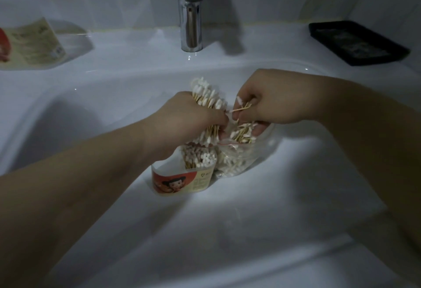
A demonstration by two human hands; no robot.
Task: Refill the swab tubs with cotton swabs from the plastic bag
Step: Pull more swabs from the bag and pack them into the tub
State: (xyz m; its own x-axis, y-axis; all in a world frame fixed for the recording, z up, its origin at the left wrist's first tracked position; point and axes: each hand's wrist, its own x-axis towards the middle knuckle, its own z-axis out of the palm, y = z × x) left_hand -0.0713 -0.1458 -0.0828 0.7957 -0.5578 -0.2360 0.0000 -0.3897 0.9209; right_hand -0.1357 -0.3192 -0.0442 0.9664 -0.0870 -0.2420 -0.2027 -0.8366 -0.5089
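My left hand (182,119) grips a thick bundle of cotton swabs (208,95) with wooden stems, held over a clear swab tub (182,182) with a red cartoon label. The tub stands in the white sink basin and holds several swabs upright. My right hand (266,103) pinches a few swabs at the mouth of the clear plastic bag (237,155), which lies just right of the tub, touching it, and is full of swabs. A second tub (34,44) with a similar label lies tilted on the sink's back left ledge.
A chrome faucet (191,14) rises at the back centre of the sink (273,208). A black tray (357,43) sits on the back right ledge. White tiled wall stands behind.
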